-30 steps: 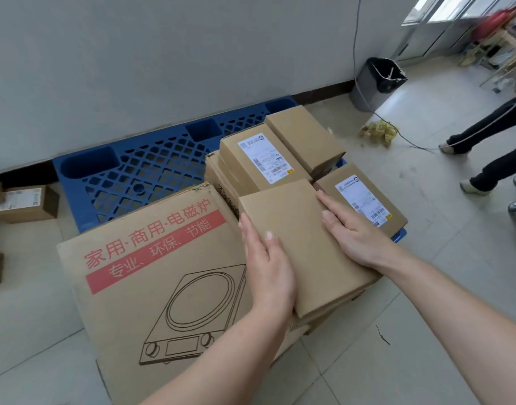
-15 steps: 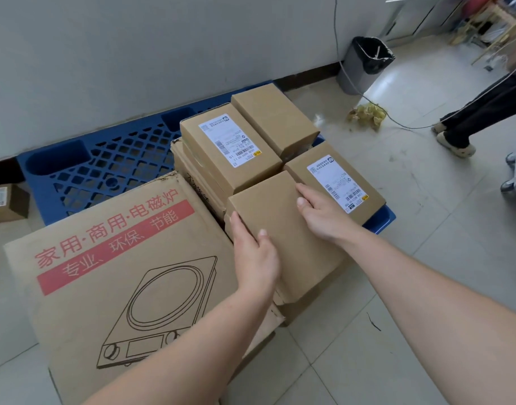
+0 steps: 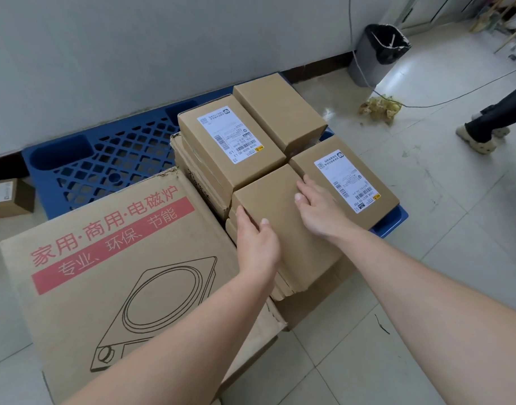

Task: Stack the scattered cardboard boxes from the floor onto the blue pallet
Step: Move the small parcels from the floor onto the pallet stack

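A plain brown box (image 3: 283,217) lies on top of the stack on the blue pallet (image 3: 104,168). My left hand (image 3: 258,244) grips its left edge and my right hand (image 3: 318,211) presses on its right side. Behind it sits a labelled box (image 3: 230,141) and a plain box (image 3: 280,112). To the right lies another labelled box (image 3: 347,182), touching the held one. A large box printed with a cooker drawing (image 3: 119,273) leans over the pallet's front left. More flat boxes (image 3: 198,173) lie under the top layer.
A small box (image 3: 8,197) lies on the floor at the far left. A black bin (image 3: 376,54) stands by the wall, with a cable and yellow debris (image 3: 379,108) near it. A person's legs (image 3: 490,124) stand at the right. Grey tiled floor surrounds the pallet.
Both hands have slid the plain box further in, tight against the two labelled boxes. The view has shifted closer and slightly to the right.
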Action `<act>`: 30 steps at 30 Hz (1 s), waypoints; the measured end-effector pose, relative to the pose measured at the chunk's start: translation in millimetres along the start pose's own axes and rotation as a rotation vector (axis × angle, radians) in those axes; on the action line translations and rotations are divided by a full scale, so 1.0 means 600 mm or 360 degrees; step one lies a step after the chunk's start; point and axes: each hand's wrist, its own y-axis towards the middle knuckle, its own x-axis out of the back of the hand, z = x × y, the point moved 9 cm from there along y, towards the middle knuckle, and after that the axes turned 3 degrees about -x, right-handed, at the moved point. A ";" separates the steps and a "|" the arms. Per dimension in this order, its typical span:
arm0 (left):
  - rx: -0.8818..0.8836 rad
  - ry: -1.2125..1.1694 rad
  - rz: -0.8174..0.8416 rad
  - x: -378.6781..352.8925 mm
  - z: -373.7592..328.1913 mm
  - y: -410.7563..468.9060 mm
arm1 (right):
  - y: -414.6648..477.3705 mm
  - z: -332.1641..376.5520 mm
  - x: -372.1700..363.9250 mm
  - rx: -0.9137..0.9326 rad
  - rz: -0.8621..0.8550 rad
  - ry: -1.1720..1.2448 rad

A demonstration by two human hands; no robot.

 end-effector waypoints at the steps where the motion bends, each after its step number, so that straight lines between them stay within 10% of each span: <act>1: -0.0008 0.0000 0.0009 0.000 -0.004 0.000 | 0.000 0.000 -0.001 0.0009 -0.0023 0.0003; 30: -0.0117 -0.0076 -0.0040 0.157 -0.109 0.029 | -0.023 0.185 -0.039 0.0131 -0.0357 0.0176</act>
